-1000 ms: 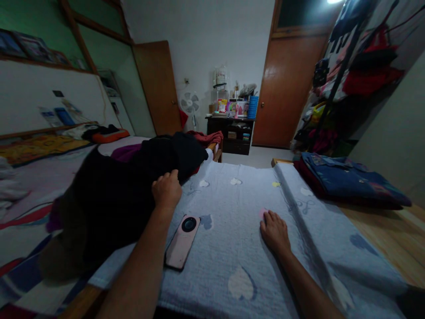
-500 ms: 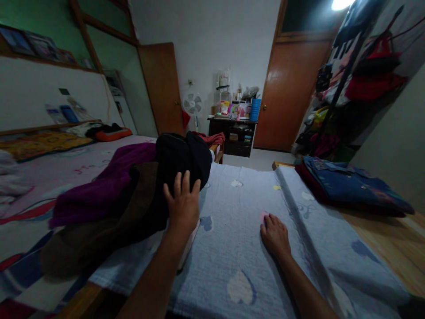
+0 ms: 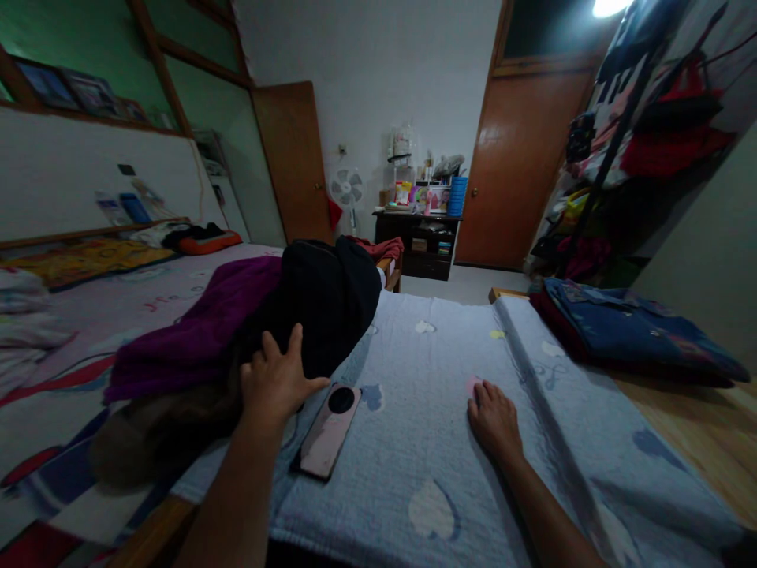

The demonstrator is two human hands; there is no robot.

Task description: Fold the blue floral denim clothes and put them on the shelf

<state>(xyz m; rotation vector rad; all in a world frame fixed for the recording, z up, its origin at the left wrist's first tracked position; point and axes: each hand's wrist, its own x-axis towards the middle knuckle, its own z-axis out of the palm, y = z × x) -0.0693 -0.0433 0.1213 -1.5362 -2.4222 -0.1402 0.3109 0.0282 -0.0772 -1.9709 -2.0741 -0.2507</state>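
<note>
My left hand [image 3: 275,383] has its fingers spread against the dark clothes [image 3: 322,296], which are heaped with a purple garment [image 3: 198,327] at the left. Just right of that hand, a pinkish phone [image 3: 329,432] with a round black camera lies flat on the light blue sheet [image 3: 414,402]. My right hand [image 3: 494,414] rests on the sheet, fingers loosely bent and lying close together, with nothing visible in them.
Folded blue clothes [image 3: 639,323] lie on a wooden surface [image 3: 680,426] at the right. A patterned bed [image 3: 65,355] spans the left. Farther back are a fan [image 3: 347,188], a dark cabinet [image 3: 426,252] and a brown door [image 3: 520,158].
My left hand has moved left and a little down over the clothes. The phone, mostly hidden behind my wrist before, is now in full view. My right hand keeps its place on the sheet.
</note>
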